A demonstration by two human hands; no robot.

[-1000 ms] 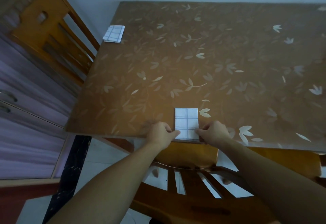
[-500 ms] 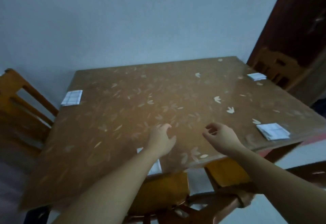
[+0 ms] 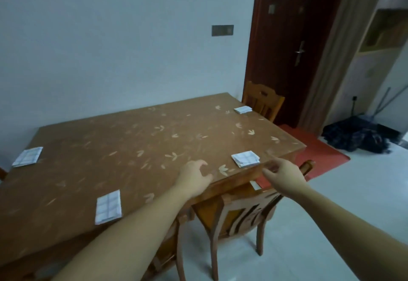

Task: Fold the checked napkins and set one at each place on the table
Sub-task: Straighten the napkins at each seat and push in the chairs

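**Both hands bare at the near edge, four napkins laid out**

The left hand [image 3: 194, 175] hangs over the near edge of the table, its fingers loosely curled and holding nothing. Whether the fingertips touch the surface cannot be told. The right hand [image 3: 284, 174] is out past the table's near right corner, fingers relaxed and half extended, also holding nothing.

Just beyond the gap between the two hands, a folded white cloth napkin with blue-grey checks [image 3: 245, 158] lies flat by that corner. A second checked napkin [image 3: 108, 207] lies at the near edge, left of the left forearm. A third checked napkin [image 3: 27, 157] sits at the left end and a fourth checked napkin [image 3: 242, 110] at the far right corner. All four rest well apart on the brown rectangular wooden table with a pale leaf pattern [image 3: 132, 148].

An orange-brown wooden chair [image 3: 234, 212] is tucked under the near edge below the hands. Another wooden chair [image 3: 262, 100] stands just behind the fourth napkin. Beyond it are a dark red-brown door [image 3: 287, 37], a red floor mat [image 3: 320, 152] and a dark heap of cloth [image 3: 357, 137] on the pale floor.
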